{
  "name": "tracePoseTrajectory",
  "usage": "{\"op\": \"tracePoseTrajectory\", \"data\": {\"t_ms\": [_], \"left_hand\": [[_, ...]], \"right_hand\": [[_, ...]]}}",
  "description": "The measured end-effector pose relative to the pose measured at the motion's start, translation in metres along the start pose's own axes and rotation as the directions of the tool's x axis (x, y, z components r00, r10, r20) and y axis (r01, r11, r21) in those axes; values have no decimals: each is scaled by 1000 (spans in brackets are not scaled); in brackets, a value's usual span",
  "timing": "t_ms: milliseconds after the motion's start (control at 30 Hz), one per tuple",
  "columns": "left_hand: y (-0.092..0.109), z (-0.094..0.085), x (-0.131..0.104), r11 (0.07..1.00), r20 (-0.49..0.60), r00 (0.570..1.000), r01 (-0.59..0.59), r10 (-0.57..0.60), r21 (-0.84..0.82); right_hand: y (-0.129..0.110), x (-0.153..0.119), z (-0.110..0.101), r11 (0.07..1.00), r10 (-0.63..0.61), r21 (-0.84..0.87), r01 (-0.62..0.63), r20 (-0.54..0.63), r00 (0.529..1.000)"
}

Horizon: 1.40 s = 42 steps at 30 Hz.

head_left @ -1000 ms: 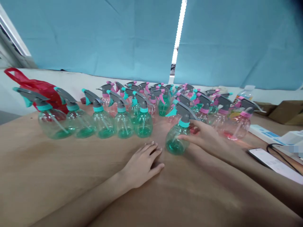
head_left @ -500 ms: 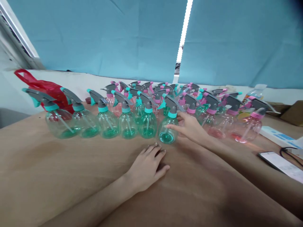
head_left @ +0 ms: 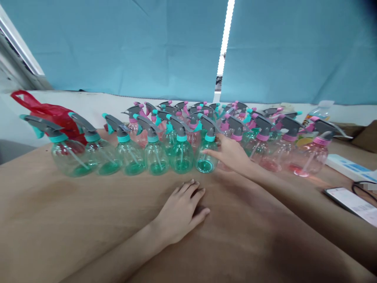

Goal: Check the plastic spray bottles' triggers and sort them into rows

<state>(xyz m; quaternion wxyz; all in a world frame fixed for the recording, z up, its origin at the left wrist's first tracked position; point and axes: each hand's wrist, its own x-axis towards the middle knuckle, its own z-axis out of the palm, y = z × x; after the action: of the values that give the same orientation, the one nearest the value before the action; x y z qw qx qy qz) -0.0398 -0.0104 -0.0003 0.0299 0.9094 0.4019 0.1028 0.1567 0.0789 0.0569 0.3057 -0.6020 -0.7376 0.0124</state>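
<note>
My right hand (head_left: 231,151) grips a clear green spray bottle (head_left: 207,155) from its right side, thumb across the front and the other fingers hidden behind. This bottle has a turquoise collar and a grey trigger head, and it stands upright in the front row. To its left are several matching green spray bottles (head_left: 182,155), their turquoise nozzles facing left. Pink-collared spray bottles (head_left: 262,151) continue the row to the right. My left hand (head_left: 182,212) lies palm down on the wooden table (head_left: 118,220) in front of the row, fingers stretched out, holding nothing.
More pink and green spray bottles (head_left: 134,122) crowd behind the front row. A red plastic bag (head_left: 55,114) sits at the back left. On the right are a phone (head_left: 353,202), a white power strip (head_left: 350,167), a dark cable and a labelled clear bottle (head_left: 321,112).
My right hand has slid the green spray bottle slightly back, so its base now lines up with its neighbours. My left hand stays flat on the table. The view has shifted a little.
</note>
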Motion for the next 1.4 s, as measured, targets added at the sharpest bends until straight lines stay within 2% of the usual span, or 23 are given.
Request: {"op": "tracePoseTrajectory", "data": {"t_ms": [233, 367, 433, 500, 667, 800, 900, 1100, 1233, 1400], "left_hand": [[-1, -1, 1, 1000, 25, 1000, 2, -2, 24], [-2, -1, 0, 1000, 32, 999, 10, -11, 29], [-2, -1, -1, 999, 37, 999, 17, -19, 32], [-2, -2, 0, 999, 34, 999, 17, -18, 31], [-3, -2, 0, 1000, -1, 1000, -5, 5, 22], [-2, -2, 0, 1000, -6, 1000, -3, 3, 26], [0, -2, 0, 999, 0, 1000, -11, 11, 43], [7, -4, 4, 992, 6, 997, -74, 73, 100], [12, -4, 7, 981, -5, 993, -117, 119, 158], [19, -3, 10, 954, 0, 984, -173, 179, 245]], "right_hand": [[-3, -2, 1, 1000, -1, -22, 0, -18, 1000], [4, -15, -16, 1000, 5, 18, -5, -15, 1000], [12, -24, -29, 998, 13, 54, -12, -2, 1000], [24, -31, -43, 997, 42, 73, -39, -39, 998], [61, -35, -63, 993, 90, -65, -96, -97, 991], [74, -28, -57, 990, 110, -78, -115, -58, 992], [71, -20, -47, 991, 124, -44, -124, 0, 992], [61, -6, -33, 989, 139, -59, -138, 20, 990], [60, -4, -34, 988, 139, -74, -137, 32, 990], [58, -17, -47, 993, 108, -64, -104, 63, 992]]}}
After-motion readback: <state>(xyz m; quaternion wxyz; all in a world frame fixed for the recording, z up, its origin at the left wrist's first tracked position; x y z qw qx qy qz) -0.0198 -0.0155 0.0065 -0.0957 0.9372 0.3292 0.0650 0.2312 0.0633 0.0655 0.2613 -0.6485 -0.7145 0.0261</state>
